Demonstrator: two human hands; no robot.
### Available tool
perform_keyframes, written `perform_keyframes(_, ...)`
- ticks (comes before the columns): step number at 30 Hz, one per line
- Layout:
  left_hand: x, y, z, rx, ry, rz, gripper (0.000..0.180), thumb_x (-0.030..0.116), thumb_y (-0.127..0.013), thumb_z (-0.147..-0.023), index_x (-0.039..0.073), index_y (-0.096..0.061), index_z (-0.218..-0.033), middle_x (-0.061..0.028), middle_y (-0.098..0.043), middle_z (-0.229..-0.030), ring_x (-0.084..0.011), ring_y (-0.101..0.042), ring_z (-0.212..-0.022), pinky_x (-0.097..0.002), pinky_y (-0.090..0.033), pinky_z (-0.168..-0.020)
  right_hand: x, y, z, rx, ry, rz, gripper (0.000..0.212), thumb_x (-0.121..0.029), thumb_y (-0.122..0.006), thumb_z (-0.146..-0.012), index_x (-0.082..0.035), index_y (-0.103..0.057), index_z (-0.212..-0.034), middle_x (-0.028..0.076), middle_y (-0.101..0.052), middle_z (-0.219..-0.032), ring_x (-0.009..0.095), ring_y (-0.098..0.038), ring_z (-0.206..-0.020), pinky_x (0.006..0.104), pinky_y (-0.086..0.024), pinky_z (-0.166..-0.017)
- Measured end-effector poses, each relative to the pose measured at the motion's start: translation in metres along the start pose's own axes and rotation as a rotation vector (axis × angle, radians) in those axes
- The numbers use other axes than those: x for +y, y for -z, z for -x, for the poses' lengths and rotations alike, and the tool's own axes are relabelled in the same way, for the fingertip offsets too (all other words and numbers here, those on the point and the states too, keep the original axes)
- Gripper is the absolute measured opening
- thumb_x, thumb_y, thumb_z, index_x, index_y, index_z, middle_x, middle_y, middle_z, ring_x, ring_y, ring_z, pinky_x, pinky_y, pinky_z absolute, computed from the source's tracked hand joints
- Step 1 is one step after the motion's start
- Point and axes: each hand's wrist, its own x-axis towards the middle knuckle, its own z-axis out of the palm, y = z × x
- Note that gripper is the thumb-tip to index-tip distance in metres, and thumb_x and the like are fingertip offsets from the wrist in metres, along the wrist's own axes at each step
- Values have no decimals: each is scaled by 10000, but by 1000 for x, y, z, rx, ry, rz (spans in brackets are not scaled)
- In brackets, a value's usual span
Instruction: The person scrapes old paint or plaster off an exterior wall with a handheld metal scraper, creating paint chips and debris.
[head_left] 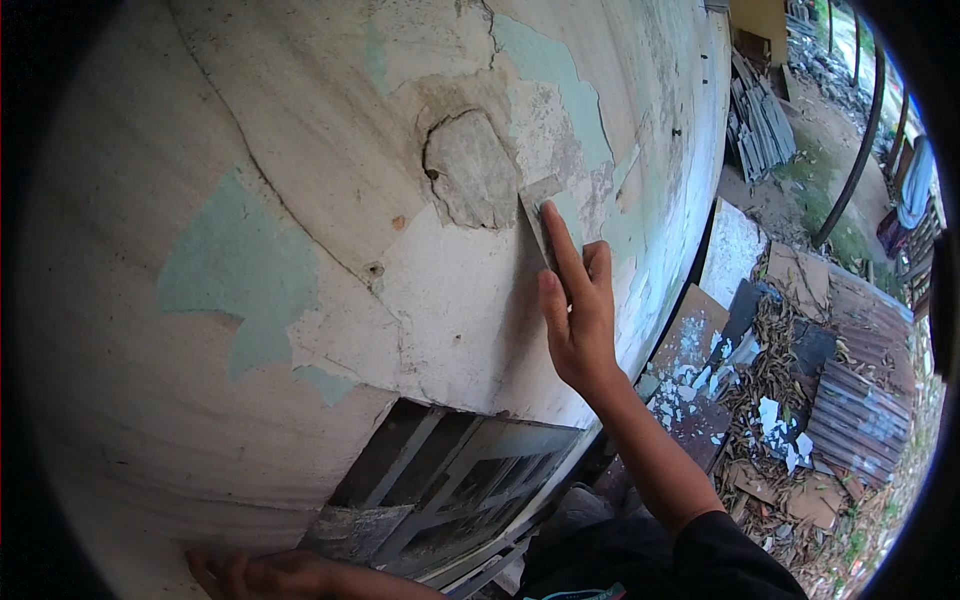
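My right hand (582, 310) grips a flat metal scraper (537, 222), with the index finger stretched along the blade. The scraper's edge lies against the wall (460, 320), just right of a rough grey patch (472, 170) with a cracked rim. Pale green paint (565, 85) shows above the blade where the white coat has flaked off. Down at the lower left, my left hand (275, 575) rests against the wall, its fingers apart and holding nothing. The lower picture edge cuts off part of that forearm.
Below the hands is a barred window opening (440, 480). A larger green paint patch (235, 270) lies left of a long crack. On the ground at right are paint flakes (775, 430), dry leaves and a corrugated sheet (855, 420). Stacked slats (760, 115) lean farther back, near a dark post (860, 150).
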Motion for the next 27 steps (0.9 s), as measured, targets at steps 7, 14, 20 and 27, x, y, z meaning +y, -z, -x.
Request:
perform_keyframes(7,-13,1,3,-9,-23,-15,368,266,-319,-1005,-11,-554,-949,-262,-540,-1271,-376,-518,-1191,-495,-371,-1034,4,-3,-7,58,29,8,532,-181,-534,-963,-238,-415,-1479,126,-334,-906,258,-423,-754,335,-456,-728)
perform_keyframes(14,8,-2,0,8,55,43,329,245,-350,-988,-13,-552,-957,-273,-538,-1273,-381,-512,-1204,-482,-363,-1052,6,0,-9,35,38,47,536,-185,-557,-960,-258,-422,-1473,122,-343,-892,250,-438,-740,339,-459,-698)
perform_keyframes(20,-7,-3,2,11,-2,89,332,256,-354,-992,-8,-552,-949,-277,-524,-1285,-381,-501,-1217,-495,-359,-1053,8,7,-7,27,44,101,539,-184,-586,-943,-252,-446,-1459,125,-351,-872,246,-444,-727,352,-461,-682)
perform_keyframes(27,1,1,2,-28,46,28,365,281,-325,-1014,7,-553,-937,-265,-508,-1292,-374,-483,-1242,-525,-357,-1048,13,4,10,28,2,78,534,-181,-587,-943,-247,-453,-1456,129,-362,-874,253,-435,-723,346,-455,-681)
